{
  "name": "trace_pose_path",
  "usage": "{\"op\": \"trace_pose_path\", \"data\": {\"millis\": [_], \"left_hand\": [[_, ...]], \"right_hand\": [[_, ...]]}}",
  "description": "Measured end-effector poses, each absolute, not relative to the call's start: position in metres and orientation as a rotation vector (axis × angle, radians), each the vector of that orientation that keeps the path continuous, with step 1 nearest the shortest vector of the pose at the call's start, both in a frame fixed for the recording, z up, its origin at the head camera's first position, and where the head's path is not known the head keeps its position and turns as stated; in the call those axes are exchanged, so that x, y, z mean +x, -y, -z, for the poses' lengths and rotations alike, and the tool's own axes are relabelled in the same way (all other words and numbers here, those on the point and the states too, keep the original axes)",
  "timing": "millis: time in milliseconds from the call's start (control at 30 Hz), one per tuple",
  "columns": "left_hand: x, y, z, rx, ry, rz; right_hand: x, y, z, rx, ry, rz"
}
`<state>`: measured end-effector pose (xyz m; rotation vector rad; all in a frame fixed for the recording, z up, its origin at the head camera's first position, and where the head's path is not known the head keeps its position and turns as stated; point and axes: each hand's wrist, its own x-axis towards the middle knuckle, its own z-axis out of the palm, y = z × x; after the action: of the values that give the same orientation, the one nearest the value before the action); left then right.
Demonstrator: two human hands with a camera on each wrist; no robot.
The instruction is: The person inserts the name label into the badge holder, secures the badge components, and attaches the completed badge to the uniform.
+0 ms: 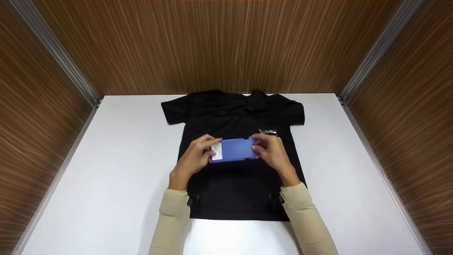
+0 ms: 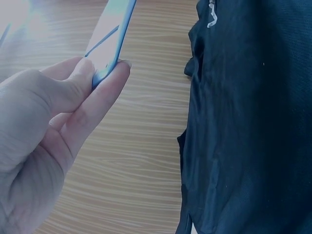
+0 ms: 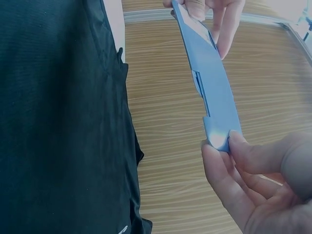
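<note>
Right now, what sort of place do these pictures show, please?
Probably a walled work booth: brown wood-grain panels stand on three sides of a flat white table, with long grey metal strips at the far corners. The near side is out of view.

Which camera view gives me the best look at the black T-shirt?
The head view: the black T-shirt lies spread on the white table, nearly all in view, though the flat blue object, left hand and right hand hide some of it. Each wrist view shows only part of it, cut off by the picture's edge.
</note>
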<state>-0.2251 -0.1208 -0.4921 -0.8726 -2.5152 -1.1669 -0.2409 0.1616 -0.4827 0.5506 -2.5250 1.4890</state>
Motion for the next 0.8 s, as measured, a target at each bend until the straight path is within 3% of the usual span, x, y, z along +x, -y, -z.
{"op": "trace_pose_path", "data": {"millis": [800], "left_hand": [[-0.2251, 0.1178, 0.4927, -0.897, 2.534, 1.196]], "right_hand": [[-0.2371, -0.1543, 0.483, 0.562, 2.562, -1.486]]}}
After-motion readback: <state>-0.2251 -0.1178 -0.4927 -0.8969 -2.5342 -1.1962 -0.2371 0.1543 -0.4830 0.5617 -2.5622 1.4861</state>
